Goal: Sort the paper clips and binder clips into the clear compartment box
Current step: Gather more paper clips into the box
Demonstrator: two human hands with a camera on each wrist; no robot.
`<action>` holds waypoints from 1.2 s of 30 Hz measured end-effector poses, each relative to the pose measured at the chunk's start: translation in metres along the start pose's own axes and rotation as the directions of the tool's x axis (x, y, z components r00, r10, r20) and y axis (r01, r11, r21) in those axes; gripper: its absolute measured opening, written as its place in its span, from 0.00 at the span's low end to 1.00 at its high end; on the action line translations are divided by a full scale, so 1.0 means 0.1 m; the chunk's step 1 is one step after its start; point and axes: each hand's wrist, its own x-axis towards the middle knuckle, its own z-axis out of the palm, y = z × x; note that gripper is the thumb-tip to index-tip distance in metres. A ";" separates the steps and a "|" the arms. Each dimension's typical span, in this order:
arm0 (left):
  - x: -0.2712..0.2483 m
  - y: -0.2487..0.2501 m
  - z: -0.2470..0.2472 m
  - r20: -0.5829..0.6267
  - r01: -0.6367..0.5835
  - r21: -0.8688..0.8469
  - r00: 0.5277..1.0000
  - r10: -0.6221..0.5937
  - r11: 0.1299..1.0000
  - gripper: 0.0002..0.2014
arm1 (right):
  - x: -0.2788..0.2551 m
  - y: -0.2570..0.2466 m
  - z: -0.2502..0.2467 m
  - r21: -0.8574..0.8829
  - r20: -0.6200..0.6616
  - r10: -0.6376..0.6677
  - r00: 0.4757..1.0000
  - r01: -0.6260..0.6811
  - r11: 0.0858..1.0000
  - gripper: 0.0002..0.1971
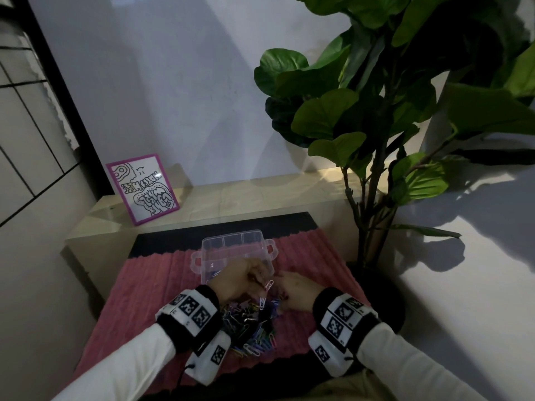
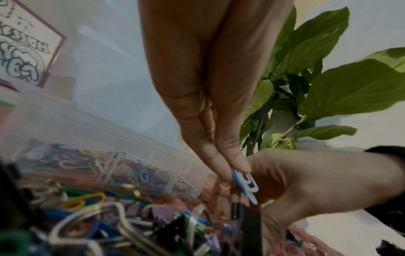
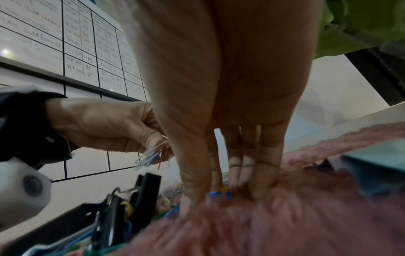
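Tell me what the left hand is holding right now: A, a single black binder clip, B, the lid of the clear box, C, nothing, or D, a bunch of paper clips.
D: the left hand pinches a small bunch of paper clips between thumb and fingertips, above the mixed pile.

— Where does your compartment box (image 1: 231, 247) sit?
— On the mat (image 1: 304, 253) that lies on the tabletop (image 1: 95, 227), at the mat's far middle.
— And the pile of clips (image 1: 249, 328)?
— On the mat too, just on your side of the box.
— Your hands?
— Your left hand (image 1: 237, 280) is between box and pile, paper clips (image 1: 267, 286) in its fingers (image 2: 221, 173). Your right hand (image 1: 298, 289) is just right of it, fingertips on the mat.
— Behind the box?
— The framed picture (image 1: 143, 188) to the far left, the plant (image 1: 390, 111) to the far right.
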 end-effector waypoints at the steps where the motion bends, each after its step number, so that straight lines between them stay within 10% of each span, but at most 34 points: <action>1: -0.02 0.01 -0.01 0.002 0.002 -0.056 1.000 -0.002 0.998 0.16 | 0.00 0.00 0.02 0.011 -0.009 -0.007 1.000 0.007 1.000 0.20; 10: -0.06 -0.02 -0.20 -0.079 -0.061 -0.160 0.996 0.049 0.985 0.09 | -0.23 0.16 -0.01 0.268 -0.066 0.055 0.996 -0.035 0.963 0.04; 18: 0.05 -0.07 -0.68 -0.260 -0.045 0.095 0.963 0.068 0.994 0.09 | -0.35 0.30 -0.02 0.405 -0.054 0.081 0.995 -0.052 0.913 0.04; 23: 0.05 -0.28 -0.70 -0.124 0.015 0.356 0.992 0.031 0.935 0.13 | -0.31 0.24 -0.03 0.434 -0.037 0.057 0.998 -0.035 0.900 0.07; 36: -0.32 -0.31 -0.66 -0.212 -0.062 0.313 0.968 0.133 0.948 0.15 | -0.07 0.13 -0.35 0.579 -0.151 0.063 0.987 0.036 0.815 0.05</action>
